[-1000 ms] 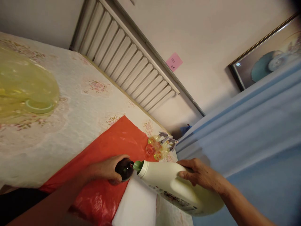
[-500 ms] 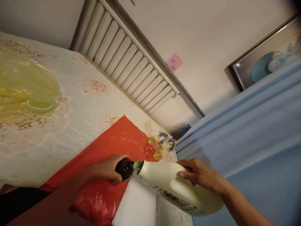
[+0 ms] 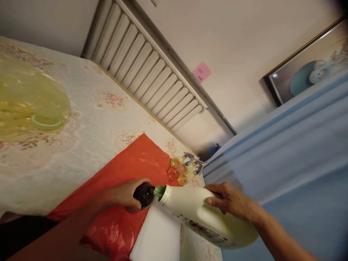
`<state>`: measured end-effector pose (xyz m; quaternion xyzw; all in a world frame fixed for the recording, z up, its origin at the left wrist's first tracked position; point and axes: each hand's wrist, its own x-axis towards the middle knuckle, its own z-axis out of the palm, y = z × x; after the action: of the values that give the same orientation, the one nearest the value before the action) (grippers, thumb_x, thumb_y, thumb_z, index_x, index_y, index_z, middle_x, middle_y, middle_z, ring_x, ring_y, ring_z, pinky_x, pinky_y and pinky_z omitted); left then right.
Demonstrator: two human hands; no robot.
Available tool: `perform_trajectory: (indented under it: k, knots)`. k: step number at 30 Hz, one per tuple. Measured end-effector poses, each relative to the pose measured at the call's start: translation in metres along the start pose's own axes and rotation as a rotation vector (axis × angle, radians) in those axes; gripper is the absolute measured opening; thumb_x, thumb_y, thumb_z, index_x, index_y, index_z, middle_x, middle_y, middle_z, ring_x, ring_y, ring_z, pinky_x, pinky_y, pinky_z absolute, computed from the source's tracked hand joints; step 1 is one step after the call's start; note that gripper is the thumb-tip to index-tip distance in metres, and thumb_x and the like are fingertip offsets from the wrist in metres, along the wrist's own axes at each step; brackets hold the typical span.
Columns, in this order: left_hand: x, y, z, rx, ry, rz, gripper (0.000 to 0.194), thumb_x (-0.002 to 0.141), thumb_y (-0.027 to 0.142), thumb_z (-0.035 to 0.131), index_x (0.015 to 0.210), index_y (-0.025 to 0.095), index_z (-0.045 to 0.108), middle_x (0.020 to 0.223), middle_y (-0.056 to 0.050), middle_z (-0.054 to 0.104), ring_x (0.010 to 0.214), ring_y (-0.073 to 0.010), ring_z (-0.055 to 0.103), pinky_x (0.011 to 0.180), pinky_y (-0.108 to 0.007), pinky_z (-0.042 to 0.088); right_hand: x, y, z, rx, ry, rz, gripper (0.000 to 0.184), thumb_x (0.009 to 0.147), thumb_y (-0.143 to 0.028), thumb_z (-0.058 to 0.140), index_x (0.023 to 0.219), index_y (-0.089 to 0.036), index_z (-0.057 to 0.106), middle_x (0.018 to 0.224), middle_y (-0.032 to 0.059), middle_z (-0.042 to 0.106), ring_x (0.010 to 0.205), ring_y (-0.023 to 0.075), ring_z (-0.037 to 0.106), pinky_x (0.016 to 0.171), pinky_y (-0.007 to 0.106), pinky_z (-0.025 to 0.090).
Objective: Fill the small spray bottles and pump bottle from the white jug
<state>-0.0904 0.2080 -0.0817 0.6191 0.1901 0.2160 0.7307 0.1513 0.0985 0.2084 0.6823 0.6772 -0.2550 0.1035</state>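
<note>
My left hand (image 3: 127,195) is wrapped round a dark bottle (image 3: 144,195) above the red plastic sheet (image 3: 136,159). With my right hand (image 3: 227,199) I grip a large cream-coloured jug (image 3: 190,201), tipped on its side so its mouth points left. The jug's green spout (image 3: 159,191) meets the neck of the dark bottle. Any liquid passing between them is too small to make out. Part of the jug's printed label (image 3: 203,230) shows along its lower side.
Several small clear bottles with grey spray tops (image 3: 186,170) stand near the table's far edge. A yellow-green translucent bag (image 3: 29,98) lies at left on the floral tablecloth (image 3: 100,127). A white slab (image 3: 159,232) is below the jug. A blue curtain (image 3: 293,156) hangs at right.
</note>
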Motion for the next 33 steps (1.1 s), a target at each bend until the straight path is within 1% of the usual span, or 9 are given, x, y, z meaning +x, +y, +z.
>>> perform_trajectory:
  k: [4,11,17,21,27,30,33]
  knots:
    - [-0.0007,0.0002,0.0008,-0.050,0.047,-0.016,0.076,0.050,0.010,0.063,0.123,0.025,0.048,0.092,-0.003,0.062,0.065,-0.0182,0.057,0.049,-0.027,0.040,0.0004,0.0006,0.0001,0.013,-0.005,-0.011,0.043,0.091,-0.057,0.055,0.097,-0.017,0.067,0.079,0.0025,0.065,0.060,0.0122,0.054,0.048,0.020,0.039]
    - [-0.0009,0.0005,0.0004,-0.072,0.022,0.003,0.069,0.051,0.010,0.062,0.118,0.024,0.053,0.089,-0.001,0.062,0.064,-0.0174,0.056,0.049,-0.026,0.039,-0.0003,-0.0009,0.0000,0.013,-0.005,-0.011,0.041,0.091,-0.056,0.056,0.096,-0.017,0.067,0.077,0.0019,0.063,0.058,0.0114,0.052,0.048,0.020,0.038]
    - [0.0006,-0.0028,-0.0004,-0.071,0.028,-0.006,0.073,0.051,0.009,0.063,0.122,0.024,0.051,0.090,-0.002,0.063,0.066,-0.0189,0.058,0.049,-0.026,0.039,-0.0009,-0.0009,-0.0003,0.020,-0.012,-0.025,0.039,0.092,-0.054,0.055,0.097,-0.017,0.067,0.077,0.0015,0.063,0.058,0.0110,0.051,0.048,0.020,0.038]
    - [0.0016,-0.0041,-0.0002,-0.060,0.020,-0.004,0.074,0.050,0.009,0.062,0.122,0.024,0.050,0.087,-0.001,0.062,0.063,-0.0175,0.057,0.049,-0.026,0.039,0.0002,0.0000,-0.0003,0.031,-0.008,-0.017,0.040,0.091,-0.055,0.056,0.097,-0.016,0.067,0.076,0.0015,0.062,0.058,0.0110,0.051,0.048,0.019,0.039]
    - [-0.0022,0.0030,0.0013,-0.053,0.032,0.001,0.071,0.050,0.011,0.063,0.119,0.024,0.051,0.093,-0.003,0.063,0.068,-0.0190,0.058,0.050,-0.026,0.041,0.0009,0.0004,0.0006,0.009,-0.001,-0.019,0.039,0.092,-0.053,0.055,0.097,-0.017,0.067,0.074,0.0010,0.062,0.056,0.0104,0.051,0.047,0.019,0.038]
    - [-0.0036,0.0052,0.0022,-0.058,0.031,-0.004,0.068,0.050,0.011,0.062,0.116,0.024,0.053,0.089,-0.002,0.063,0.066,-0.0187,0.058,0.050,-0.026,0.039,0.0011,0.0009,0.0009,0.013,0.001,-0.018,0.037,0.092,-0.052,0.056,0.096,-0.018,0.068,0.074,0.0009,0.062,0.055,0.0105,0.051,0.047,0.019,0.038]
    - [-0.0032,0.0051,0.0025,-0.074,0.023,-0.003,0.068,0.050,0.011,0.062,0.116,0.025,0.053,0.086,0.000,0.063,0.063,-0.0174,0.056,0.049,-0.026,0.039,0.0015,0.0030,0.0020,0.020,0.007,-0.008,0.034,0.092,-0.051,0.056,0.093,-0.018,0.067,0.076,0.0013,0.063,0.055,0.0106,0.051,0.047,0.019,0.037]
